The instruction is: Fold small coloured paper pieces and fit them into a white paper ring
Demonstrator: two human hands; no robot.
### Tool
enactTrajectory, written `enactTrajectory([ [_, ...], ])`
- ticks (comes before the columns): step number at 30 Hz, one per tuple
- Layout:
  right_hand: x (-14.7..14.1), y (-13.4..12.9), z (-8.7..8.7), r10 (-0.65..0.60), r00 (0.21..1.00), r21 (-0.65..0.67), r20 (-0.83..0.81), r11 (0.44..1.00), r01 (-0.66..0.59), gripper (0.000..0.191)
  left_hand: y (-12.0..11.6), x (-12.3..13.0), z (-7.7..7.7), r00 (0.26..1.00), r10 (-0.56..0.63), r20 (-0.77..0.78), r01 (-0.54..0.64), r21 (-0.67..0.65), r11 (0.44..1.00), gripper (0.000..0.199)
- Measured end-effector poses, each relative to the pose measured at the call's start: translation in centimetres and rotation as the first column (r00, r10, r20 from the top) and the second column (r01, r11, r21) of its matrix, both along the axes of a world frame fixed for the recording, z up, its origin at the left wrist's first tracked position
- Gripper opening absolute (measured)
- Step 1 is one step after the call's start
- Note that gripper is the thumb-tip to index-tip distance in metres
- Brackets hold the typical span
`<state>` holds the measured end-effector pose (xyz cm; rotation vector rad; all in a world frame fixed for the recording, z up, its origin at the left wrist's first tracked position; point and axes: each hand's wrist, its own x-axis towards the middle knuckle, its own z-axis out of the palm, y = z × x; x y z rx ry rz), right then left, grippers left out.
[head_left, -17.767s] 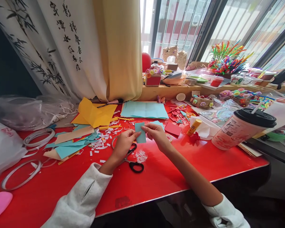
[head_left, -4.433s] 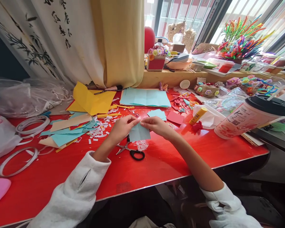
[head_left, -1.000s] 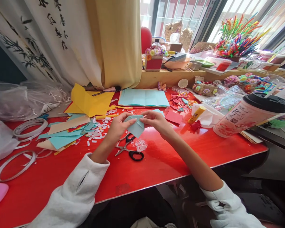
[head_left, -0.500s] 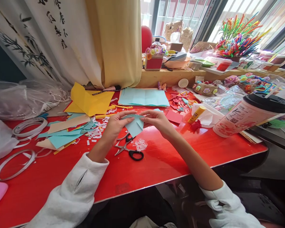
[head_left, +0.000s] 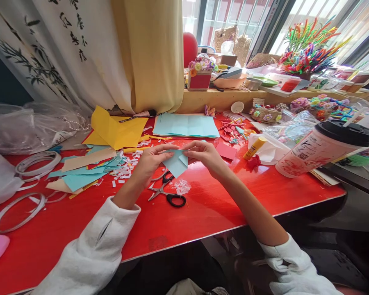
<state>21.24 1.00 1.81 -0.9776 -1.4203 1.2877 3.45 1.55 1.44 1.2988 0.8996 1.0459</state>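
Note:
A small piece of folded light blue paper (head_left: 176,164) is held up over the red table (head_left: 209,205), one corner pointing down toward me. My left hand (head_left: 153,162) pinches its upper left edge between thumb and fingers. At the upper right edge, my right hand (head_left: 204,155) grips the same paper, with a small flap showing beside the thumb. Just below the paper lie scissors (head_left: 164,190) with black handles, their blades apart. Clear crumpled scraps (head_left: 183,187) rest beside them.
Left are paper offcuts (head_left: 83,176), yellow paper (head_left: 119,129) and tape rolls (head_left: 38,164). Behind my hands lies a stack of blue sheets (head_left: 186,126). A red paper square (head_left: 226,151), glue stick (head_left: 254,148) and tall lidded cup (head_left: 322,147) stand or lie at right.
The blue paper has shifted slightly to the right and turned a little, showing its folded flap more clearly. Both hands keep their pinch on it.

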Motion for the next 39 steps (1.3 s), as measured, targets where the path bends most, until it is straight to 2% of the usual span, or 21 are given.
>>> enactTrajectory([
  [11, 0.32, 0.29, -0.20, -0.014, 0.999, 0.009, 0.040, 1.000, 0.014, 0.014, -0.08, 0.22, 0.13, 1.000, -0.020, 0.009, 0.020, -0.004, 1.000, 0.023],
  [18, 0.38, -0.02, 0.24, 0.031, 0.999, 0.014, 0.040, 0.999, -0.032, 0.020, -0.07, 0.31, -0.17, 0.999, 0.015, -0.051, -0.009, 0.114, 0.993, 0.029],
  [25, 0.25, 0.16, -0.05, 0.044, 0.998, -0.051, 0.040, 0.998, -0.042, 0.027, -0.27, 0.44, 0.06, 0.984, 0.070, -0.161, -0.025, 0.266, 0.964, 0.026],
  [30, 0.07, 0.23, -0.11, 0.016, 0.998, -0.027, 0.065, 1.000, -0.014, 0.026, -0.15, 0.40, 0.01, 0.982, 0.066, -0.179, -0.023, 0.230, 0.973, 0.027],
  [39, 0.04, 0.38, -0.67, -0.031, 0.985, 0.082, 0.168, 0.996, 0.017, 0.029, 0.05, 0.22, -0.30, 0.971, -0.014, -0.240, 0.041, 0.109, 0.993, 0.031],
])
